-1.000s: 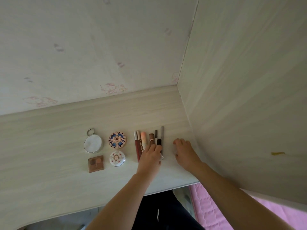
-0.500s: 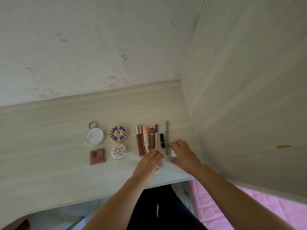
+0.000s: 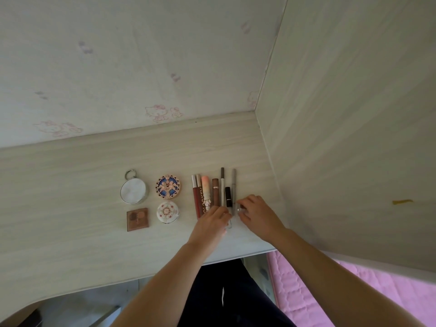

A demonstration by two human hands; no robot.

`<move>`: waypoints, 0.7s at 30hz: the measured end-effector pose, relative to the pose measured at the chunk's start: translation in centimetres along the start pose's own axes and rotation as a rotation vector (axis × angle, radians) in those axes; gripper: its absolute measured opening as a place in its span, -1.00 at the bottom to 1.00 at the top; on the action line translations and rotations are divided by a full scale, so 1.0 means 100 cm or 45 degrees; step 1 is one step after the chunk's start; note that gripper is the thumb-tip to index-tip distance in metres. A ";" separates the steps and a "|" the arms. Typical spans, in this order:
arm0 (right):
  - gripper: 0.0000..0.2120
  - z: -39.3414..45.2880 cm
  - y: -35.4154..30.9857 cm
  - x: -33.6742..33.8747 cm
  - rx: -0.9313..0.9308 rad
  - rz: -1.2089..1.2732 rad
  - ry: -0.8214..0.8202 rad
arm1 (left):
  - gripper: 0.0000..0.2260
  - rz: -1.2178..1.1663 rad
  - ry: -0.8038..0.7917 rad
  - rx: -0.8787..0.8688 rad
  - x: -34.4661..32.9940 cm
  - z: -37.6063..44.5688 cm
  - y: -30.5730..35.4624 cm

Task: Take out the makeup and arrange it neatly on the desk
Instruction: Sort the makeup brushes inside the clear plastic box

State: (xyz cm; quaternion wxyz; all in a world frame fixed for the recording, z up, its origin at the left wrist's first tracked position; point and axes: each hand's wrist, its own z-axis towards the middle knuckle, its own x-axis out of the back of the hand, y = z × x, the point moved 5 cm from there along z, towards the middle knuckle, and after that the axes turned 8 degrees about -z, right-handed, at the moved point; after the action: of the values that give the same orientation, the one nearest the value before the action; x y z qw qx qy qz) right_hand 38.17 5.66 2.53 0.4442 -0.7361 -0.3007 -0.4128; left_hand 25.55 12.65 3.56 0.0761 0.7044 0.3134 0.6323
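Here, both hands meet beside the black lipstick [image 3: 228, 197]: right hand [image 3: 258, 214] fingers pinch a small clear item [image 3: 241, 209], left hand [image 3: 211, 224] fingers curl, grip unclear.

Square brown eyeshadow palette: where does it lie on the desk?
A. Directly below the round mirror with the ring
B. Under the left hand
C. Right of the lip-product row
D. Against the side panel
A: the square brown eyeshadow palette lies just nearer the desk's front edge than the round mirror, at the layout's left end.
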 end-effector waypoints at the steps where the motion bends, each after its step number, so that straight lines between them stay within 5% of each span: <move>1: -0.72 0.000 0.001 0.001 -0.003 0.008 0.011 | -0.62 -0.003 0.005 0.004 0.000 -0.001 0.001; 10: -0.82 0.007 0.010 0.005 -0.110 0.089 -0.030 | -0.60 -0.041 0.071 0.025 0.000 -0.006 0.004; 21: -0.65 0.005 -0.006 -0.001 -0.046 -0.034 -0.030 | -0.72 -0.068 0.253 0.044 0.007 -0.017 0.014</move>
State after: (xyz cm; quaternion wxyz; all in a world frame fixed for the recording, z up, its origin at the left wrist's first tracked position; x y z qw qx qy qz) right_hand 37.79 6.36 2.61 0.4217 -0.7448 -0.3081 -0.4154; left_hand 24.43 11.39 5.21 0.0492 0.6309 0.3488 0.6913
